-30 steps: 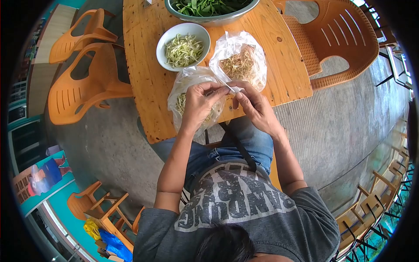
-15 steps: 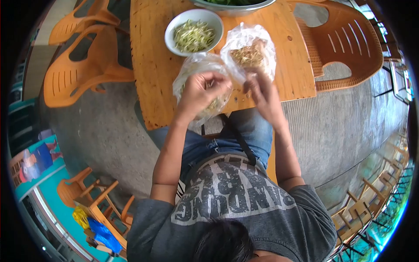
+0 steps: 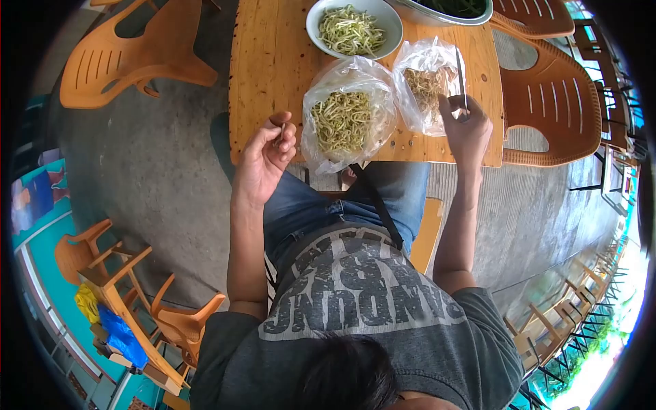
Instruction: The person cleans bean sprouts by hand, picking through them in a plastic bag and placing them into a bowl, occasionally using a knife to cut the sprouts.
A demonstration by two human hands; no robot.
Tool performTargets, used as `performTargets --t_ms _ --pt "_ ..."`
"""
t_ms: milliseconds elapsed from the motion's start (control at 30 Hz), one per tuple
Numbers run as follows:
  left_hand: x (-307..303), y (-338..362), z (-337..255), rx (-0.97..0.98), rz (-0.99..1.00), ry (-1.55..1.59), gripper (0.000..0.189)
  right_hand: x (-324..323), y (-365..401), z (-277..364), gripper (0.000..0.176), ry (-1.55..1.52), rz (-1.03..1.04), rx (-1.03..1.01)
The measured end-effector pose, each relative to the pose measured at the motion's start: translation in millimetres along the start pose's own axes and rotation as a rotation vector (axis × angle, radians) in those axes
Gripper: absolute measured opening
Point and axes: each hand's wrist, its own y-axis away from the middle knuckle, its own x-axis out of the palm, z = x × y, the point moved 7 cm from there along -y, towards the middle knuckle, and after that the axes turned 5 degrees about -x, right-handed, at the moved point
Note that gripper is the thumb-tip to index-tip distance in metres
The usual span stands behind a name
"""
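Where the left hand sits: at the near edge of the wooden table, left of both bags
Left grip: thumb and fingertips pinched together on one short bean sprout
Right hand: over the table's near right corner, just beside the smaller plastic bag
Right grip: fingers curled tight round a slim dark tool that points away
Between the hands: larger plastic bag of sprouts, mouth open
Beyond it: white bowl of sprouts
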Motion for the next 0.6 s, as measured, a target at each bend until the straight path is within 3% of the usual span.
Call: performTargets --t_ms 100,167,233,600 --pt "-1.7 0.6 7.7 -0.024 0.028 0.023 0.017 15.1 10.6 37.9 0.011 -0.124 0.109 0.013" --pt "6.8 0.9 9.0 -0.032 0.08 0.087 0.018 41.1 22.9 60.0 0.015 -0.225 0.204 -0.169" --pt "16.8 0.8 9.3 -0.03 0.111 0.087 0.019 70.3 32.5 65.1 0.016 -0.229 0.334 -0.179" --pt "29.1 -1.8 26.4 0.045 0.026 -0.136 0.016 92.2 36.8 63.0 0.016 -0.022 0.39 -0.249"
